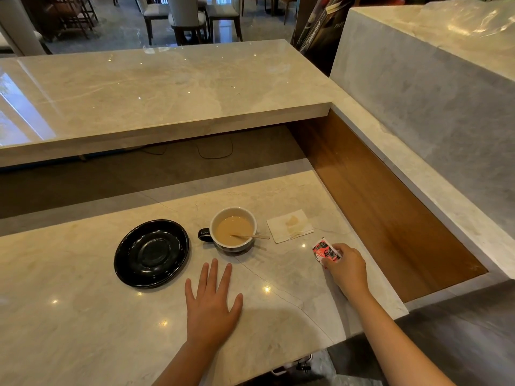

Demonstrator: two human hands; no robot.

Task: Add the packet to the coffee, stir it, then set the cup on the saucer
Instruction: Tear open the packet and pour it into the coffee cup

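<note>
A dark cup with a white inside [233, 229] stands on the marble counter [83, 316], holding milky coffee; its handle points left. A wooden stirrer [252, 236] leans in the cup over the right rim. An empty black saucer [152, 253] sits to the cup's left, apart from it. My right hand [345, 267] pinches a red and white packet [325, 251] at the counter's right side, right of the cup. My left hand [213, 302] lies flat on the counter just in front of the cup, fingers spread, holding nothing.
A stained white napkin [289, 225] lies right of the cup, behind the packet. A raised marble ledge [167, 87] runs across the back. A wooden panel [376, 207] drops away at the counter's right edge. Chairs stand in the room beyond.
</note>
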